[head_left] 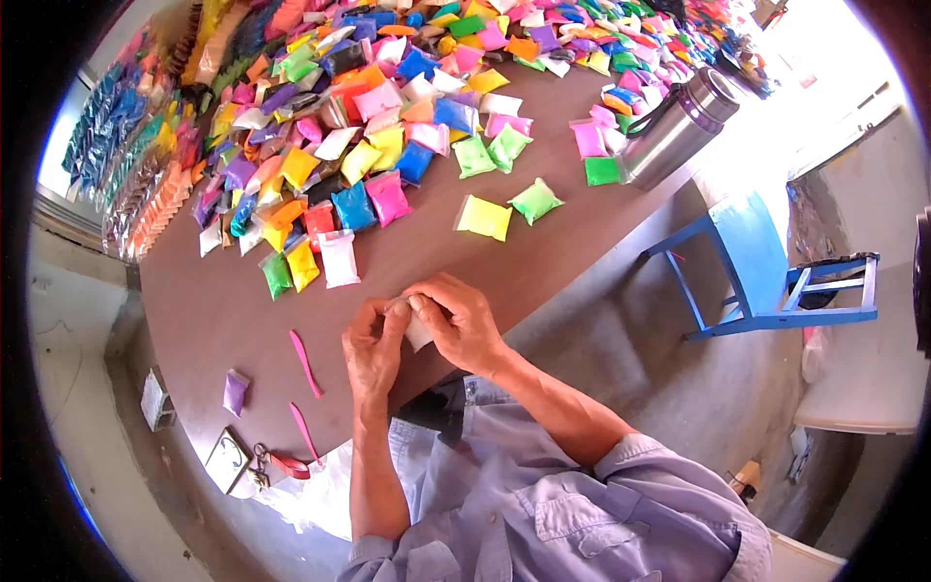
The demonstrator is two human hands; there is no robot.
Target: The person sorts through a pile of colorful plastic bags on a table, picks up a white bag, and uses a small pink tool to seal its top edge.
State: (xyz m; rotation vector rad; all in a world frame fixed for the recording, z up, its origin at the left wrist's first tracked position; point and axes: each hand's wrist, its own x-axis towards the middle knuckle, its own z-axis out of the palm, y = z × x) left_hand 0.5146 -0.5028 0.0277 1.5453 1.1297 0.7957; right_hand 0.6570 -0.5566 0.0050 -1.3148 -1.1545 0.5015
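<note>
Both hands meet at the near edge of the brown table (388, 262). My left hand (374, 349) and my right hand (454, 320) pinch the top of a small white packet (418, 333) between thumbs and fingers; the fingers partly cover it. Just beyond my left hand lies a pale pink-white packet (338, 258), beside a yellow packet (302, 265) and a green packet (276, 275). Two pink plastic sticks (304, 363) lie to the left of my left hand.
Colourful packets (388, 145) are heaped across the far side. A steel flask (679, 128) stands at the right edge. A purple packet (236, 392), a framed card (227, 460) and keys (260, 466) lie near left. A blue chair (752, 262) stands right.
</note>
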